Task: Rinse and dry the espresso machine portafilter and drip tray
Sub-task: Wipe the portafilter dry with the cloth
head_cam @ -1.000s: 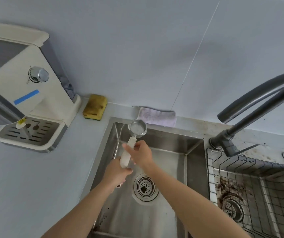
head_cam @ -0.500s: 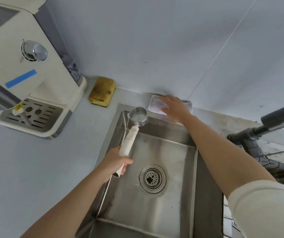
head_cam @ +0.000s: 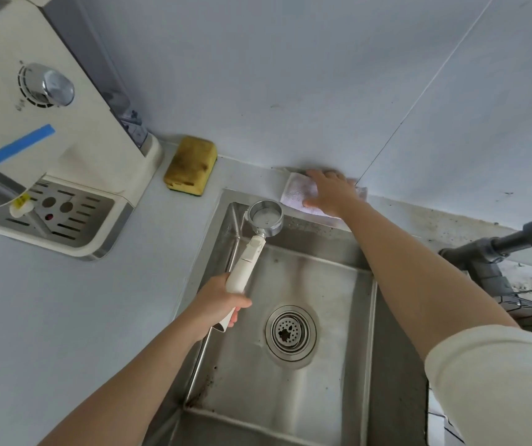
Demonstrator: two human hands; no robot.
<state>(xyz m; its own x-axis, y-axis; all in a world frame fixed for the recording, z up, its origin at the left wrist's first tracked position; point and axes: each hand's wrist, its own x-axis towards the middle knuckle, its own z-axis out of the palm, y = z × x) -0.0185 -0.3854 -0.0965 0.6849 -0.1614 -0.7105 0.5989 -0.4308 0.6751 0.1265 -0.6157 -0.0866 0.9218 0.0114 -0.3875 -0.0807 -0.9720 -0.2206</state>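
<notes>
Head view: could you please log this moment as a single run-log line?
left hand: grips portafilter over sink | right hand: rests on cloth behind sink | drip tray: on espresso machine

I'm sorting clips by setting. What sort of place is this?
Probably a kitchen: a steel sink, an espresso machine beside it, and a sponge between them.
</notes>
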